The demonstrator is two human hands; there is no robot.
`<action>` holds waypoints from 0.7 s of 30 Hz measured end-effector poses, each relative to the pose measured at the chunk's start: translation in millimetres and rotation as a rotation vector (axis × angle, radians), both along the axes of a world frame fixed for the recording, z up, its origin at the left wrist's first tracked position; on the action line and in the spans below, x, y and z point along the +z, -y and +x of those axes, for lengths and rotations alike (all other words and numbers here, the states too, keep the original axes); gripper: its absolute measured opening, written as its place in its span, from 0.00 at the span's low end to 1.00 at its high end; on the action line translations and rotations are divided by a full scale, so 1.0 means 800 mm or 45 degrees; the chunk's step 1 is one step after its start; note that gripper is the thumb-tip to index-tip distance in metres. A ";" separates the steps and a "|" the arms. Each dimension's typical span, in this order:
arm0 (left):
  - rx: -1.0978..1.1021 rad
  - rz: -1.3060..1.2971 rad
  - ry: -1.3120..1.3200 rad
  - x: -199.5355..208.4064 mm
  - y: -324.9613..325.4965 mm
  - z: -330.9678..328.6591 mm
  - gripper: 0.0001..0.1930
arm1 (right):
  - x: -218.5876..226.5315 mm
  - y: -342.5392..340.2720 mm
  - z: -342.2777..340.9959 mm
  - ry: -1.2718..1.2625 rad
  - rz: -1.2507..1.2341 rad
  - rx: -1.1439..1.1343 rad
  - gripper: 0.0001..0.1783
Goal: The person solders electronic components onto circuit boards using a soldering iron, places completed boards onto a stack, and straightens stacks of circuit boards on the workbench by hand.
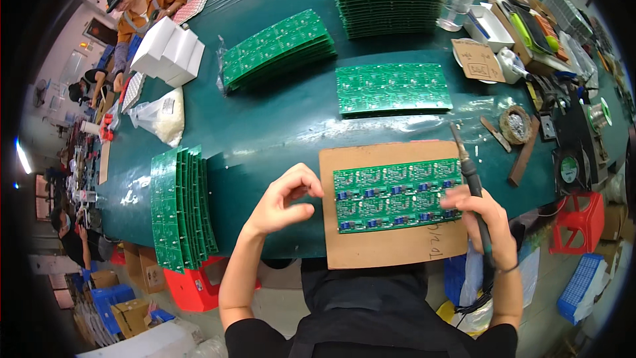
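A green circuit board panel (391, 195) with rows of blue components lies on a piece of brown cardboard (377, 252) at the table's near edge. My right hand (489, 220) is closed round a soldering iron (471, 174), whose tip points up and away from me. Its fingertips reach over the panel's right end; whether they touch it, I cannot tell. Left of the cardboard hovers my left hand (286, 202), open, with thumb and curled fingers apart and nothing visible between them.
Stacks of green boards stand at the left (177, 209), far middle (278, 50) and back (387, 3), with another pile (394, 89) beyond the cardboard. To the right are a round tin (515, 126), a solder spool (599, 114) and a red stool (576, 222). A person (149, 10) sits across the table.
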State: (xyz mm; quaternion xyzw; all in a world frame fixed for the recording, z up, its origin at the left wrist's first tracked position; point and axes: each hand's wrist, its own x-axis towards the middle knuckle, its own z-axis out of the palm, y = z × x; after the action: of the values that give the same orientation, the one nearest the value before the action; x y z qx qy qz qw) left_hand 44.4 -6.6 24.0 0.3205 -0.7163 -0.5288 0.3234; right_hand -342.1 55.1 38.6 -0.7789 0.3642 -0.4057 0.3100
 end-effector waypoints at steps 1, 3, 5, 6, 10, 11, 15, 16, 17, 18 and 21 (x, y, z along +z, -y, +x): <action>0.066 0.447 -0.290 0.001 -0.005 0.004 0.12 | 0.000 -0.017 0.017 0.107 0.106 -0.128 0.17; 0.020 0.653 -0.509 -0.011 -0.005 0.010 0.10 | 0.005 -0.033 0.048 -0.018 0.012 -0.345 0.18; 0.178 0.648 -0.820 -0.016 -0.009 -0.012 0.10 | 0.006 -0.033 0.088 0.176 0.074 -0.428 0.17; 0.394 0.656 -0.785 -0.018 -0.014 -0.022 0.10 | 0.004 -0.032 0.102 0.199 0.079 -0.433 0.17; 0.754 0.019 0.413 -0.012 -0.022 -0.048 0.08 | -0.012 -0.024 0.136 0.251 0.064 -0.399 0.15; 0.795 0.099 0.405 -0.018 -0.027 -0.049 0.06 | -0.015 -0.023 0.141 0.250 0.055 -0.393 0.15; 0.618 -0.405 0.440 -0.015 -0.016 -0.053 0.04 | -0.018 -0.017 0.148 0.224 0.056 -0.365 0.14; 0.597 -0.484 0.428 -0.018 -0.015 -0.054 0.05 | -0.017 -0.017 0.150 0.215 0.084 -0.361 0.14; 0.576 -0.565 0.413 -0.019 -0.013 -0.055 0.05 | -0.016 -0.017 0.152 0.206 0.110 -0.358 0.15; 0.557 -0.609 0.426 -0.027 -0.009 -0.052 0.06 | -0.016 -0.016 0.154 0.204 0.110 -0.359 0.15; 0.548 -0.534 0.474 -0.033 -0.007 -0.052 0.06 | -0.016 -0.015 0.158 0.186 0.161 -0.360 0.15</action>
State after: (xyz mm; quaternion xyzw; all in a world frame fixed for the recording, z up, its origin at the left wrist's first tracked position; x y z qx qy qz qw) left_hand 3.1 -0.7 -2.7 0.4814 -0.7721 -0.2224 0.3502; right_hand -216.1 67.5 26.0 -0.6671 0.4715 -0.4773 0.3238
